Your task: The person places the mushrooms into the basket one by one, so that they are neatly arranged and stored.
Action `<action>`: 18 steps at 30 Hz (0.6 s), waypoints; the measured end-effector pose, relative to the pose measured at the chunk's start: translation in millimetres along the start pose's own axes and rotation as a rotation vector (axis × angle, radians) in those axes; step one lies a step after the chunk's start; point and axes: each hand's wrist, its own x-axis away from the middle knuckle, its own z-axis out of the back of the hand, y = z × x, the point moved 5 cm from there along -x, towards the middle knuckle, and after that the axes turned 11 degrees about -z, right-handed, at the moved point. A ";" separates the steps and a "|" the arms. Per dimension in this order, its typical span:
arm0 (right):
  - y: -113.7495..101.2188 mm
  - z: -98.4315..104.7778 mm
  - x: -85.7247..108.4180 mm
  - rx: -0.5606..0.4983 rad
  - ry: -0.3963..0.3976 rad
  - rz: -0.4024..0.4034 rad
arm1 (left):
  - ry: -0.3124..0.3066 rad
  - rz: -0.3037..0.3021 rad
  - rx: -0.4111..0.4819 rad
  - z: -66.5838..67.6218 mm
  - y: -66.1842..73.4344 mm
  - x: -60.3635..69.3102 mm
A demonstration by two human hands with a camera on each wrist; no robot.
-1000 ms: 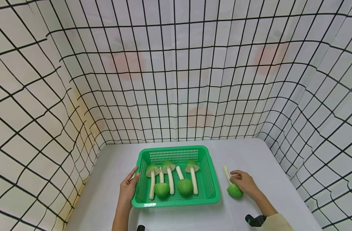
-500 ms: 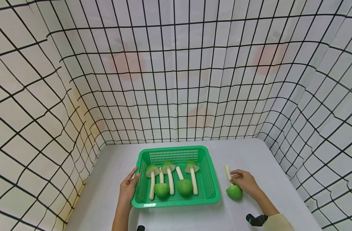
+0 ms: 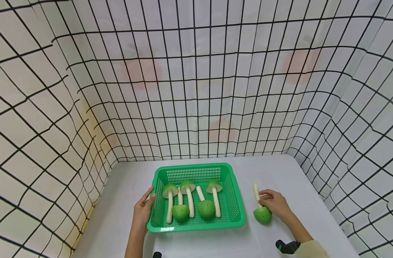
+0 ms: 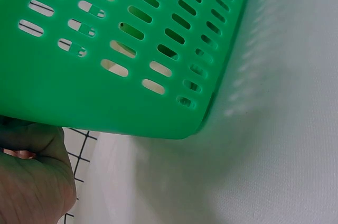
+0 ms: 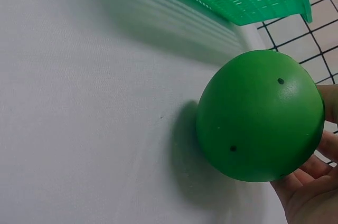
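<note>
A green slotted plastic basket (image 3: 196,228) stands on the table, holding several toy mushrooms with green caps and pale stems, such as one cap-forward mushroom (image 3: 206,209). My left hand (image 3: 141,212) grips the basket's left rim; in the left wrist view the thumb side of that hand (image 4: 39,182) lies against the basket wall (image 4: 90,97). To the right of the basket, my right hand (image 3: 275,203) pinches another toy mushroom (image 3: 263,215) by its stem near the cap. Its round green cap (image 5: 259,118) fills the right wrist view and hides the stem and most fingertips there.
The white tabletop (image 3: 280,172) surrounds the basket. White walls with a black grid (image 3: 196,107) enclose it at the back and both sides. A dark wrist strap (image 3: 287,247) sits on the right forearm.
My right hand and the mushroom it pinches have shifted slightly right, and the stem's end has edged right and away from the basket. The left hand and basket stay in place.
</note>
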 end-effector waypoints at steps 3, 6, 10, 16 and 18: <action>-0.7 0.9 -0.8 0.001 0.009 -0.007 | -0.002 -0.005 0.004 -0.1 -1.8 -0.6; -2.7 1.6 -1.4 -0.002 0.015 -0.005 | -0.006 -0.003 0.008 0.0 -2.4 -0.5; -6.4 1.5 -0.9 -0.021 0.010 -0.010 | -0.016 0.007 0.013 -0.1 1.0 1.4; -18.3 5.9 3.5 -0.046 0.031 -0.022 | -0.040 0.028 0.028 -1.3 25.8 11.4; -23.9 10.0 4.7 -0.054 0.049 -0.025 | -0.040 0.025 0.030 -0.6 19.5 8.8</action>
